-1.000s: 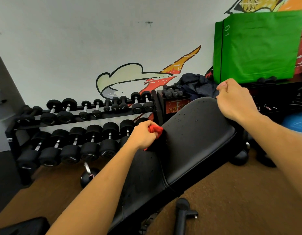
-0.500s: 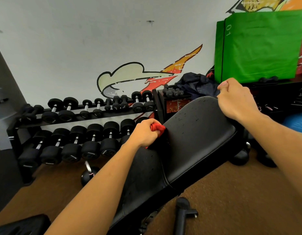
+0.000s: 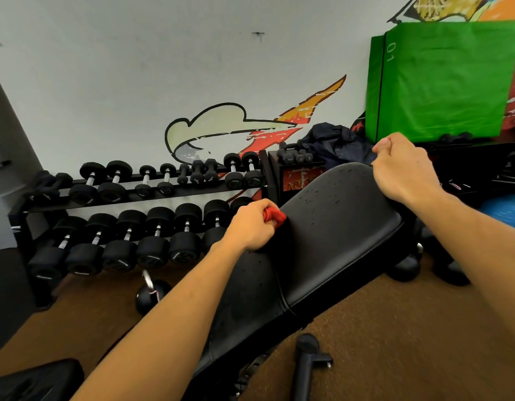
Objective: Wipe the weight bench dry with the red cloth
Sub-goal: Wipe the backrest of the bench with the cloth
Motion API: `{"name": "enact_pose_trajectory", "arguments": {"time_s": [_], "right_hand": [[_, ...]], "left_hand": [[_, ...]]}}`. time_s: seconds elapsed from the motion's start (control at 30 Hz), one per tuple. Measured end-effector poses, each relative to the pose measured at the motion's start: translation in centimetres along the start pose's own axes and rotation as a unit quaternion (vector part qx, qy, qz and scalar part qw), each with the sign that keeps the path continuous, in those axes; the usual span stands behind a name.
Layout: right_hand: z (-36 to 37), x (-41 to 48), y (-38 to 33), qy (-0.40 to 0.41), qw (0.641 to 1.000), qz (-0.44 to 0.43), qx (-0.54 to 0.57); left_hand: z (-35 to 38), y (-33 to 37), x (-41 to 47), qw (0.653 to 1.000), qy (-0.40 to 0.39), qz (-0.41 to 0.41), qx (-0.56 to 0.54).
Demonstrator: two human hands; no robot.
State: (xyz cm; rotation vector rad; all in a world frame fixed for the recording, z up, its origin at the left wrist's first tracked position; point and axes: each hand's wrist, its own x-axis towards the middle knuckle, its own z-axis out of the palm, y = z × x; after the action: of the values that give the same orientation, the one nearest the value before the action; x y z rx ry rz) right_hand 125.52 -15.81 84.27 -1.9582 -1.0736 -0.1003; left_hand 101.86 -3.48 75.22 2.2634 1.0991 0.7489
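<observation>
L hand [image 3: 252, 225] fisted on bunched red cloth [image 3: 274, 216] at left edge of black padded weight bench [image 3: 337, 227] — R hand [image 3: 403, 169] grips far end, wet w/ droplets.

Layout around the worktop [image 3: 337, 227]

A dumbbell rack [image 3: 140, 198] is set left of the worktop, a kettlebell [image 3: 152, 293] on the floor between them; a padded box [image 3: 444, 82] stands behind.

Two-tier dumbbell rack [image 3: 140, 195] by painted wall, kettlebell [image 3: 151, 296] on floor, green box [image 3: 444, 79]
</observation>
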Motion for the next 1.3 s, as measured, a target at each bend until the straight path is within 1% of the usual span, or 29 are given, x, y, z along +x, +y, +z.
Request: {"name": "enact_pose_trajectory", "arguments": {"time_s": [0.07,0.1,0.23,0.3,0.33,0.4,0.47,0.57,0.63,0.7,0.73,0.8,0.87,0.9,1.0,1.1,1.13,1.2,1.3], "right_hand": [[0.0,-0.1,0.0,0.001,1.0,0.001,-0.001],[0.0,-0.2,0.0,0.002,1.0,0.001,-0.001],[0.1,-0.3,0.0,0.003,1.0,0.001,0.0],[0.1,-0.3,-0.1,0.006,1.0,0.001,-0.001],[0.1,-0.3,-0.1,0.008,1.0,0.002,-0.002],[0.1,-0.4,-0.1,0.011,1.0,0.004,-0.002],[0.0,-0.5,-0.2,0.013,1.0,0.006,0.001],[-0.1,-0.6,-0.2,0.01,1.0,0.01,0.01],[-0.2,-0.6,-0.1,0.007,1.0,0.012,0.013],[-0.1,-0.6,-0.1,0.007,1.0,0.012,0.014],[-0.1,-0.5,-0.1,0.007,1.0,0.011,0.015],[-0.1,-0.5,-0.1,0.008,1.0,0.012,0.017],[-0.1,-0.5,-0.1,0.006,1.0,0.013,0.02],[-0.1,-0.5,-0.1,0.006,1.0,0.014,0.022],[-0.2,-0.5,0.0,0.008,0.999,0.014,0.027],[-0.1,-0.3,0.0,0.009,0.999,0.012,0.031],[-0.1,-0.3,0.0,0.01,0.999,0.013,0.03],[0.0,-0.2,0.1,0.01,0.999,0.013,0.028],[0.0,-0.1,0.2,0.012,1.0,0.009,0.027]], "left_hand": [[0.9,0.5,-0.2,0.999,0.029,0.014,-0.005],[1.2,0.6,-0.6,0.999,0.032,0.029,-0.016],[0.3,-0.3,-3.2,0.996,-0.015,0.077,-0.036],[-0.5,-0.8,-3.8,0.997,-0.035,0.065,-0.019],[-0.7,-1.0,-3.6,0.998,-0.032,0.052,-0.002],[-0.5,-0.5,-3.0,0.999,-0.005,0.035,0.01],[0.5,0.5,-2.7,0.999,0.029,0.035,0.006],[1.8,1.4,-3.6,0.996,0.049,0.072,-0.017],[2.0,1.3,-5.1,0.992,0.043,0.114,-0.027],[1.5,0.6,-6.3,0.99,0.03,0.137,-0.028],[1.3,0.0,-6.5,0.991,0.022,0.133,-0.027],[1.0,-0.9,-5.9,0.995,0.02,0.098,-0.022],[1.2,-0.9,-4.7,0.997,0.036,0.057,-0.024],[1.5,-0.4,-4.2,0.997,0.046,0.05,-0.026],[2.6,1.2,-4.0,0.993,0.062,0.089,-0.035],[2.3,1.3,-5.3,0.988,0.043,0.142,-0.043],[1.9,1.1,-5.7,0.987,0.034,0.147,-0.049],[1.3,0.4,-5.4,0.991,0.027,0.117,-0.059],[1.5,-0.4,-2.7,0.996,0.057,0.046,-0.051]]}}
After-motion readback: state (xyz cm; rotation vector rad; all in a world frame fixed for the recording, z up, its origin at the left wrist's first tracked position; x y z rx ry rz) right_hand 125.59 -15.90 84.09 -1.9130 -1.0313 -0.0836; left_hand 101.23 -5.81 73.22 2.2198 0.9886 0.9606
